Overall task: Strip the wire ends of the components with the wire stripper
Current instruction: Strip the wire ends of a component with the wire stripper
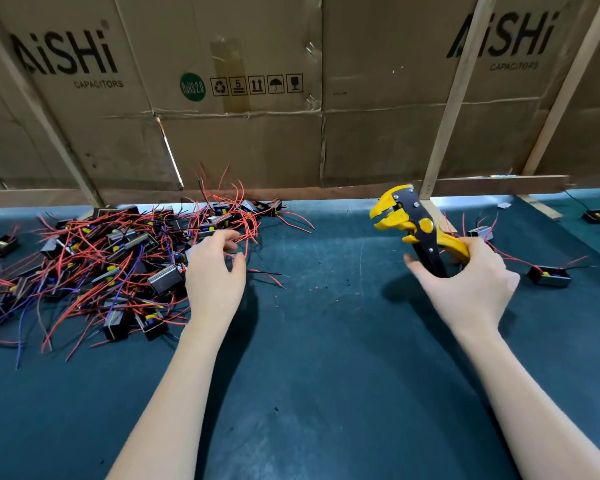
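A tangled pile of small black components (pixel 111 265) with red, black and blue wires covers the left of the dark green mat (pixel 326 341). My left hand (pixel 215 275) hovers at the pile's right edge, fingers curled and apart, with nothing held between them. My right hand (pixel 471 285) grips the handles of a yellow and black wire stripper (pixel 409 220), which stands upright with its jaws apart, pointing left. Two separate components (pixel 549 276) (pixel 480 233) with wires lie just right of my right hand.
A wall of flattened cardboard boxes (pixel 257 98) with wooden battens rises behind the mat's far edge. One more component (pixel 596 215) lies at the far right. Tiny bits of red insulation (pixel 312 289) dot the mat between my hands.
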